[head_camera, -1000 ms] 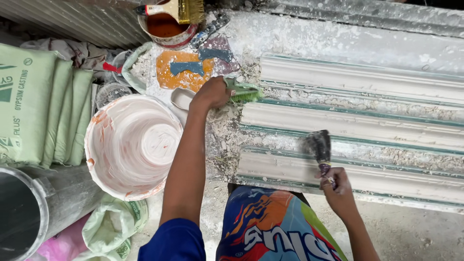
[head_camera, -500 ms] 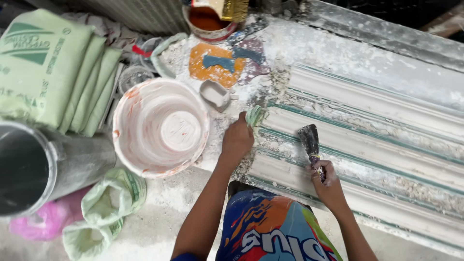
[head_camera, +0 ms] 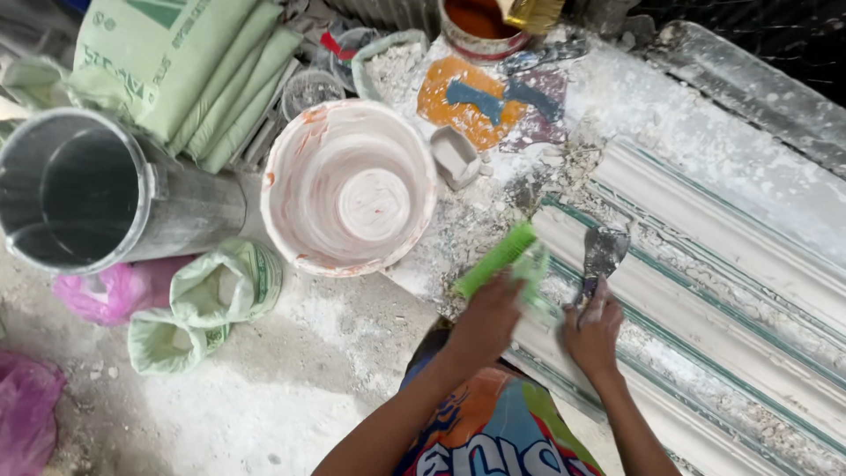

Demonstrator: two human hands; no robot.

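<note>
Rough plaster moulding [head_camera: 705, 291] (dusty), shiny metal pipe [head_camera: 106, 194]

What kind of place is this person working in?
Probably a plaster-casting workshop. Long white moulded cornice strips lie caked in plaster crumbs, a plaster-smeared bucket stands beside stacked green sacks, and the right hand holds a scraper against the moulding.

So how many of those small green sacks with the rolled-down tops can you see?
3. One sack lies just below the metal tube, another sits below and left of it, and a third stands near the top, above the white bucket. More may be hidden.
</note>
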